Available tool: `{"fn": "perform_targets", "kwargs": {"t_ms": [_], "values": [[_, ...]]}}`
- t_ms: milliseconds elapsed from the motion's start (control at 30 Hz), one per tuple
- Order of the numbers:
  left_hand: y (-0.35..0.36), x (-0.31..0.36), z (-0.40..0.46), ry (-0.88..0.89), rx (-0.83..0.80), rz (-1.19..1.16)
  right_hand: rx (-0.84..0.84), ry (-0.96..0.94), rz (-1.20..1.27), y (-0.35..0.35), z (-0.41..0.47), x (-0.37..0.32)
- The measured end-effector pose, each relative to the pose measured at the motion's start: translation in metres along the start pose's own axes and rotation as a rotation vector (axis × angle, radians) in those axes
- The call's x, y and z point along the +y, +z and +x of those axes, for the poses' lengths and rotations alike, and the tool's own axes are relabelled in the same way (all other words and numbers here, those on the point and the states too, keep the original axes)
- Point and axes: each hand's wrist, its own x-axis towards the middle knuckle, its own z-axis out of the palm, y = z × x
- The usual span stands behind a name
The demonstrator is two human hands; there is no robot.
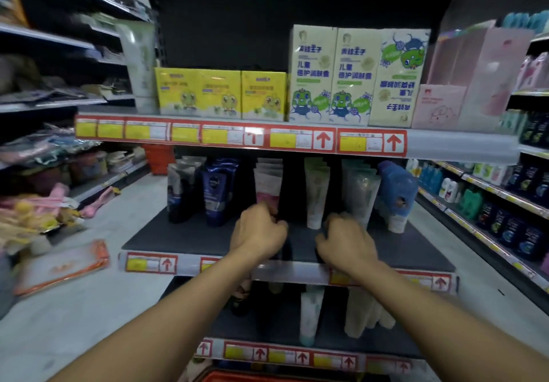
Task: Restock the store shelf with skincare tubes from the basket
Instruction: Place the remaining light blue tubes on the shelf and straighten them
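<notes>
Head view has you square in front of the shelf unit [297, 242], both arms reaching onto the dark middle shelf where the tubes stand cap-down in rows, so the labels face out and each row sits over its price tag. Biggest stuff is up top: the yellow boxes [219, 93], the tall cream boxes [335, 75] and a pink box [436, 105], well clear of your reach.

On your level you've got the dark blue tubes [215, 188] on the left, the pink tubes [269, 182] behind your left hand [258, 231], the pale green tubes [316, 191] between your hands, then the clear tubes [361, 194] and a blue bottle [396, 188] to the right. There's a dark gap between pink and green, looks like the slot you're filling.

Left hand's fingers are curled at the foot of the pink row, seemingly round something dark, but it's too blurry for me to say what or whether it's gripping. Right hand [347, 242] is knuckles-up with fingers bent down near the clear tubes; can't tell its grip either.

The red basket [267, 377] just peeks in at the bottom edge, below the lower shelf. The shelf above hangs low over the tube tops, so watch that going in.
</notes>
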Motion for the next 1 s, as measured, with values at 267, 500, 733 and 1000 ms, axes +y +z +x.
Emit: {"fn": "perform_targets", "kwargs": {"t_ms": [267, 500, 733, 1000], "values": [[-0.061, -0.075, 0.011, -0.084, 0.119, -0.005, -0.016, -0.169, 0.121, 0.045, 0.008, -0.109], [-0.089, -0.138, 0.032, -0.146, 0.224, 0.016, -0.058, -0.132, 0.284, 0.089, 0.027, -0.176], [-0.102, -0.168, 0.077, -0.204, 0.288, -0.004, -0.023, 0.058, 0.261, 0.107, 0.059, -0.198], [-0.087, -0.204, 0.113, -0.218, 0.175, -0.011, 0.006, 0.023, 0.204, 0.129, 0.076, -0.191]]}}
